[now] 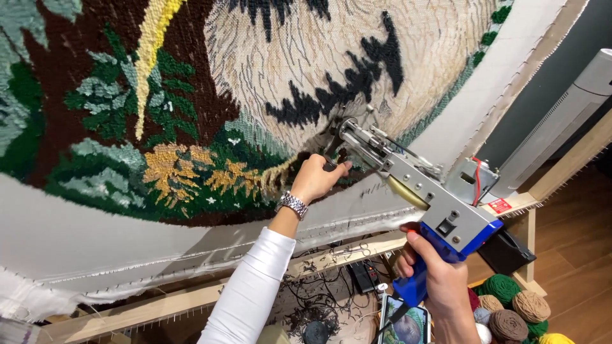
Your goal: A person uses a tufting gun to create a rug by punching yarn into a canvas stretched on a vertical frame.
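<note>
The person held a tufting gun (414, 185) up against a big rug cloth (210, 95) stretched on a wooden frame (191, 296). The right hand (440, 280) was wrapped tight around the blue grip at the back of the gun, with a finger near the front of the grip, so it could carry the weight and steer. The left hand (315, 178) was closed on the small black handle near the gun's front end. That let it press the tip flat to the cloth and keep it steady.

The tip of the gun touched the cloth near the lower edge of the picture, where pale yarn met dark brown. The rest of the gun stuck out toward the person, tilted down to the right.

The cloth was pulled flat and pinned along the frame edge, so it would not sag when pushed. A watch (293, 205) sat on the left wrist, above a white sleeve (252, 286).

Yarn balls (513, 306) in green and brown lay low on the right, near the right hand and easy to reach. Loose dark thread bits (315, 299) lay under the frame.
</note>
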